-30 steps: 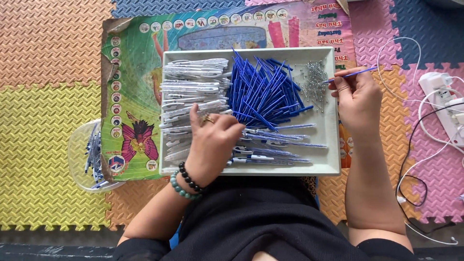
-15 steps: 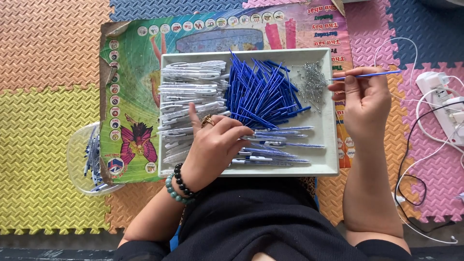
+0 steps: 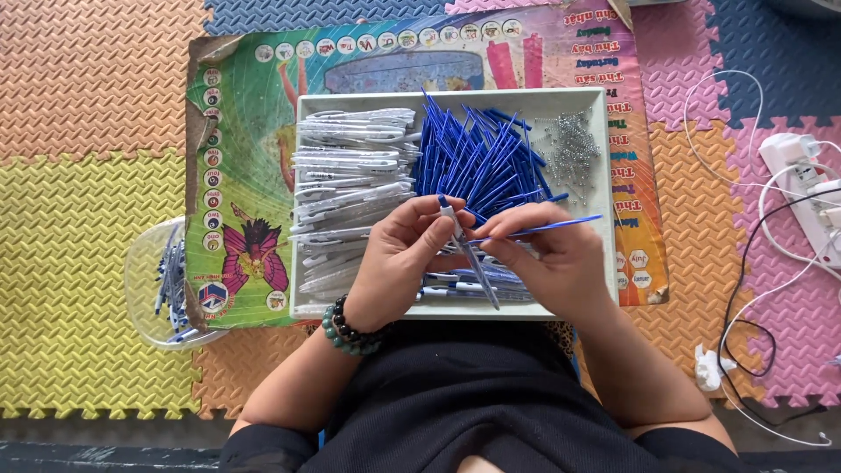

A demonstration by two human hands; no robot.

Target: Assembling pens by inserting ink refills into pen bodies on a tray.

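— What's she holding just now?

— A clear pen barrel [image 3: 469, 258] with a blue tip, pinched in the fingers of the left hand [image 3: 405, 263]. It slants from about eleven o'clock down to five, right over the near edge of the white tray [image 3: 604, 175]. The right hand [image 3: 552, 263] pinches a thin blue refill [image 3: 547, 228] that sticks out toward two o'clock, its inner end meeting the barrel between both sets of fingertips.

— And in the tray?

— Three heaps. At nine o'clock a stack of clear barrels [image 3: 350, 184], in the middle a fan of blue refills [image 3: 477, 158], and at one o'clock a small glinting pile of metal springs [image 3: 574, 144]. A few finished pens [image 3: 455, 289] lie along the near edge, under her hands.

— What's beneath the tray?

— A glossy children's poster [image 3: 245, 175], mostly green, with a butterfly picture at eight o'clock, a row of round number badges down its left side, and a pink strip with printed words on the right. Its left edge overlaps a clear round plastic tub [image 3: 158, 280] holding more pens.

— How do her arms sit?

— Both forearms come up from six o'clock, elbows out, wrists bent inward so the hands meet at the middle. A dark bead bracelet [image 3: 350, 333] circles the left wrist. Off at three o'clock, a white power strip [image 3: 802, 175] with cables lies on the foam mat [image 3: 88, 88].
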